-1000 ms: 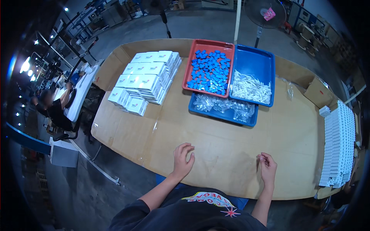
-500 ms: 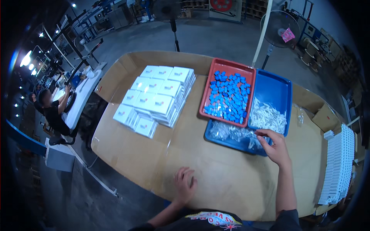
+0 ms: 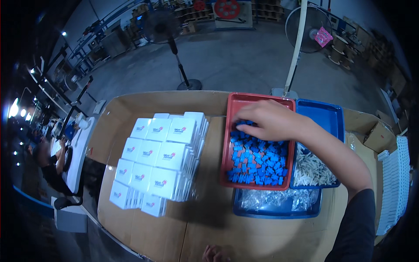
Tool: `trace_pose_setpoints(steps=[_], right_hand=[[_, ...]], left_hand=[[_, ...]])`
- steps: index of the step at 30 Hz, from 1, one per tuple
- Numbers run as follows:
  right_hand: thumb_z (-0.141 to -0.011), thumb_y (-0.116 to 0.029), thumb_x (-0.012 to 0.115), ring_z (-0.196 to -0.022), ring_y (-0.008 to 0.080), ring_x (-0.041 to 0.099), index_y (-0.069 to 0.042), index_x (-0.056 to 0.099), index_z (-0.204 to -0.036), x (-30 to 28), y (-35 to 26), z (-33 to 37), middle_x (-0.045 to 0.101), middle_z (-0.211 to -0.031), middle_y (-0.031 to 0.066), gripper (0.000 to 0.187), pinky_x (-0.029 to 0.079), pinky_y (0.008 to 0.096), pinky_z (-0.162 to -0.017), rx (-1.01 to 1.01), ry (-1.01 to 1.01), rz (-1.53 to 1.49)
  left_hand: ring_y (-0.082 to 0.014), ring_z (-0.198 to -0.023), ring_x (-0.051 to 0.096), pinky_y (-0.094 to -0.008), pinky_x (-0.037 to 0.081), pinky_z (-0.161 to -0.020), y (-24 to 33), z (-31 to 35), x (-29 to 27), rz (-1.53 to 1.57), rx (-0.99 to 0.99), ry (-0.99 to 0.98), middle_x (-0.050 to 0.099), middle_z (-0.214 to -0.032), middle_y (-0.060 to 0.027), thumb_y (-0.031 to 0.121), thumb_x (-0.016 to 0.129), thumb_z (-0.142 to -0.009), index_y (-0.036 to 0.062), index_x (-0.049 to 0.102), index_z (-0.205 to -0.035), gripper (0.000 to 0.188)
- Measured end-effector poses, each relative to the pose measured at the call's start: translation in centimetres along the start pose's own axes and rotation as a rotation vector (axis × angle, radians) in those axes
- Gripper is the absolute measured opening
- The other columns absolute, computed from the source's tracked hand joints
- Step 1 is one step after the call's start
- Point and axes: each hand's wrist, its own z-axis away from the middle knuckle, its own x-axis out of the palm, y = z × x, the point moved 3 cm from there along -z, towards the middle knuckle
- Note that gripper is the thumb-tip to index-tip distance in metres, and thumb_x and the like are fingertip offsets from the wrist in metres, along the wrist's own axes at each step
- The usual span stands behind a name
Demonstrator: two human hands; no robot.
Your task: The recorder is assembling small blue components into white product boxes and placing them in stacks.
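Note:
My right hand (image 3: 273, 120) reaches over the far left part of the red tray (image 3: 224, 144). Its thumb and fingers come together in a pinch among small blue plastic pieces (image 3: 257, 163), with blue showing between them. The palm and wrist cover some of the pieces. At the lower edge only the fingers of my left hand (image 3: 214, 253) show, bent and blurred over the cardboard. Whether they hold anything cannot be seen.
White boxes (image 3: 163, 155) stand stacked on the left. A blue tray (image 3: 321, 107) holds white strips (image 3: 312, 168); another blue tray (image 3: 277, 214), with clear plastic bags (image 3: 266, 198), sits nearer. White pieces (image 3: 393, 187) line the right edge. A person (image 3: 50, 163) works at far left.
My right hand has gone from above the clear bags, up and left, into the red tray. My left hand has dropped toward the lower edge. The view has shifted too.

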Motion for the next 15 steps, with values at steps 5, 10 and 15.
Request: trace_pose_setpoints(steps=[5,10,15], right_hand=[[-0.098,-0.02,0.065,-0.1,0.0363,0.072,-0.004,0.071,-0.114,1.5,2.2,-8.0,0.075,-0.105,0.0165,0.024,0.056,0.0478,-0.09,-0.011,-0.107,0.036],[-0.093,-0.018,0.064,-0.1,0.0389,0.072,-0.003,0.075,-0.106,5.5,5.7,-14.9,0.075,-0.102,0.0223,0.022,0.056,0.0483,-0.088,-0.041,-0.044,-0.004],[-0.097,-0.028,0.068,-0.105,0.0383,0.071,0.006,0.071,-0.116,10.7,8.2,-19.5,0.074,-0.111,0.0244,0.039,0.056,0.0468,-0.091,0.061,-0.301,0.094]], left_hand=[[-0.0446,-0.14,0.043,-0.058,0.032,-0.116,-2.7,-2.9,2.0,-0.034,0.009,-0.016,0.051,-0.147,-0.0213,0.01,0.074,-0.09,0.0064,0.061,-0.133,0.045],[-0.0443,-0.141,0.042,-0.058,0.031,-0.117,-4.8,-3.9,3.6,-0.062,0.003,-0.019,0.051,-0.148,-0.021,0.011,0.073,-0.091,0.0066,0.061,-0.133,0.044],[-0.0441,-0.141,0.042,-0.0581,0.031,-0.117,-5.6,-3.9,4.0,-0.078,-0.014,-0.008,0.05,-0.149,-0.0206,0.012,0.073,-0.091,0.0069,0.061,-0.133,0.044]])
